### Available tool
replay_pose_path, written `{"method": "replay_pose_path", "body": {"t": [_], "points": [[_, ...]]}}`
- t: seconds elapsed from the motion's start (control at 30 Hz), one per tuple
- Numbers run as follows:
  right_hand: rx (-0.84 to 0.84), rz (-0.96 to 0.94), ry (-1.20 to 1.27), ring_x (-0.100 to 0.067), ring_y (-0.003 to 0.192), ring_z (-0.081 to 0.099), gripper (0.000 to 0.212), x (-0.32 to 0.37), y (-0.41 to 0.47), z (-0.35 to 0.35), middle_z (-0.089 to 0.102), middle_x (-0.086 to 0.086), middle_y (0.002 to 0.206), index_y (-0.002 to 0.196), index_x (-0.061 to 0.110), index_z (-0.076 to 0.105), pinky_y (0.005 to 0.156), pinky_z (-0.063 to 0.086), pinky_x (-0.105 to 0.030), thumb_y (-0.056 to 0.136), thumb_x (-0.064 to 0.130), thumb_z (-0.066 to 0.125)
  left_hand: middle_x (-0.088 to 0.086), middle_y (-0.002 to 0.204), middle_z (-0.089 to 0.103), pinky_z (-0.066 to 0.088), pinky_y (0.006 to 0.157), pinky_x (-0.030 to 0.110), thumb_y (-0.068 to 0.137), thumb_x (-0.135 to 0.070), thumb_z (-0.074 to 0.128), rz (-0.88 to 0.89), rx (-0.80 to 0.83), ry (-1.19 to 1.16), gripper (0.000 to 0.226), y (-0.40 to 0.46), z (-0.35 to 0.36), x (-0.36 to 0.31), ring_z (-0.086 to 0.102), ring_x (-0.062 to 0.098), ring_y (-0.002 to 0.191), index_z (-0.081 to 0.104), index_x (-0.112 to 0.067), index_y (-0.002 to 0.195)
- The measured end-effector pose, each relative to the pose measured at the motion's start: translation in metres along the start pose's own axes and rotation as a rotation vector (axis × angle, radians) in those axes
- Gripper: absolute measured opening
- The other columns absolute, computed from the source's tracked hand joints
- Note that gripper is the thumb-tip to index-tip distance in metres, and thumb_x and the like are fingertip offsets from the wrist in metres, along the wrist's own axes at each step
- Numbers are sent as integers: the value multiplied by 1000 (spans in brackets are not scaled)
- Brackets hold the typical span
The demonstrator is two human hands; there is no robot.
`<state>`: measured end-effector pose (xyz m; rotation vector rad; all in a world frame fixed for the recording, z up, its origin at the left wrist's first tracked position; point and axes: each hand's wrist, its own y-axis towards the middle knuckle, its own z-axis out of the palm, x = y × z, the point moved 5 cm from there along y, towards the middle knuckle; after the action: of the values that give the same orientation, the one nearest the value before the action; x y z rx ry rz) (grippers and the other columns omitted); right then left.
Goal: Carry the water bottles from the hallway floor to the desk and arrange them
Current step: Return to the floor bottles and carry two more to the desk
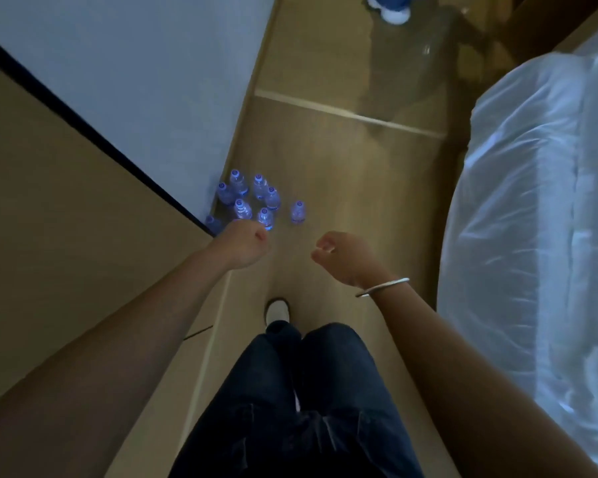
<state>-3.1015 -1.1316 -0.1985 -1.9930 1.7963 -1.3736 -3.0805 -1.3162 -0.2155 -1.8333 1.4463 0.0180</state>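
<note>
Head view: water bottles (252, 201) stand upright, clustered on the hallway floor (325, 174) at the wall corner, ahead and below. Left hand (244, 246), loosely curled and empty, hangs nearest above them; right hand (339, 257), likewise empty, sits farther right.

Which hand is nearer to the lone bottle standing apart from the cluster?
In the image, the right hand looks slightly nearer, below and right of the lone bottle; the left hand is below and left.
</note>
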Motion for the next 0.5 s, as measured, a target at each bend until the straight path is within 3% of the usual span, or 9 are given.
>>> {"method": "replay_pose_path", "body": {"t": [0.2,0.3,0.37,0.43,0.5], "points": [[88,107,63,-23,100,57,28,-30,75,9,63,-10,111,108,4,60,77,37,-23,87,23,54,2,90,62,41,74,25,86,-16,52,-117,68,-88,18,72,34,28,57,19,86,68,-8,87],[155,130,72,-24,91,56,24,-45,110,17,63,-14,103,98,-2,59,71,34,-21,87,19,55,2,87,59,37,70,25,82,-15,54,-218,3,-142,15,105,44,41,53,17,81,65,-7,86],[207,128,50,-20,84,50,15,-54,134,23,60,-13,96,87,4,55,67,30,-19,87,19,55,5,85,58,37,69,26,81,-15,53,-259,11,-150,9,130,51,47,53,20,80,61,-10,83],[260,120,27,-21,85,50,9,-61,159,28,58,-14,95,89,10,52,71,33,-21,89,20,53,6,89,60,36,71,26,83,-19,53,-278,38,-149,10,158,59,54,57,25,88,59,-11,87],[299,114,-9,-30,94,55,17,-70,185,34,61,-18,106,99,7,57,76,37,-27,90,20,51,9,98,63,37,76,28,84,-20,55,-320,13,-186,10,185,66,63,58,29,98,56,-13,91]]}}
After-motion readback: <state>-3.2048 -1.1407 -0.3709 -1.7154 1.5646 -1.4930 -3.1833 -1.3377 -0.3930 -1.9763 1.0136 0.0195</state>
